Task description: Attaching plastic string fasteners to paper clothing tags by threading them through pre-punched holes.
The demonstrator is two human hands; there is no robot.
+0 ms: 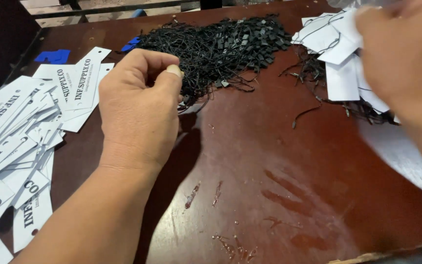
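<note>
My left hand [140,105] reaches to the near edge of a heap of black string fasteners [221,44] in the middle back of the dark red table [289,166]. Its thumb and fingers are curled at the edge of the black strings; whether they pinch one I cannot tell. My right hand [406,54] is blurred at the upper right, above a pile of white tags with strings attached [340,54]. Whether it holds anything is unclear.
A spread of white rectangular paper tags with dark print [20,142] covers the left side of the table. Small blue pieces [52,56] lie at the back left. Loose black strings [313,110] trail beside the right pile. Scratches mark the table front.
</note>
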